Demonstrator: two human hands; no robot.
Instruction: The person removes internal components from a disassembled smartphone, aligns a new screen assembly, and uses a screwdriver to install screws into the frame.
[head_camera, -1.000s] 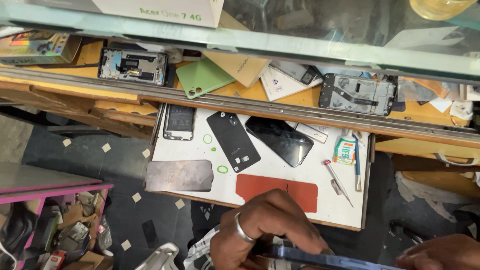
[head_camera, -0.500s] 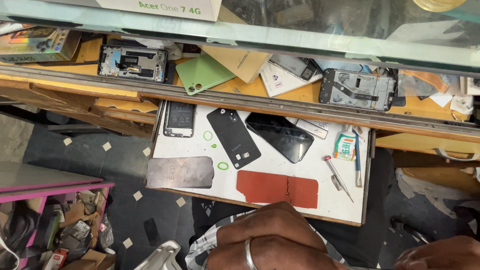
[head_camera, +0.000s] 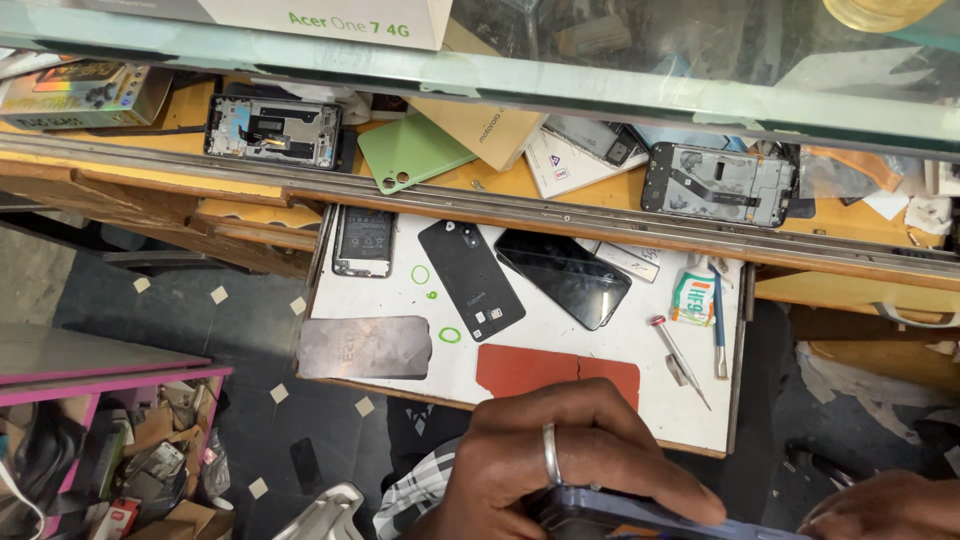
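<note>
- head view: a dark blue phone (head_camera: 640, 515) is held at the bottom edge; the left hand (head_camera: 570, 460), with one ring, has its grip closed over the phone's top, fingers curled across the edge.
- the right hand (head_camera: 885, 505) shows only partly at the lower right corner; it lies just beside the phone's end, and whether its grip is closed cannot be told.
- progress, as a judgement: the phone looks unopened, so the work seems early, with the tools lying untouched.
- counted on the white tray (head_camera: 560, 330): one black back cover (head_camera: 470, 278), one dark screen panel (head_camera: 562, 277), one open phone with battery (head_camera: 362, 240), one grey plate (head_camera: 365, 347), one red pad (head_camera: 555, 370), one screwdriver (head_camera: 680, 360), one blue tool (head_camera: 718, 325), one small glue tube (head_camera: 692, 297).
- on the desk (head_camera: 600, 200) above: two bare phone frames, the left frame (head_camera: 272, 132) and the right frame (head_camera: 720, 185), and one green cover (head_camera: 412, 150).
</note>
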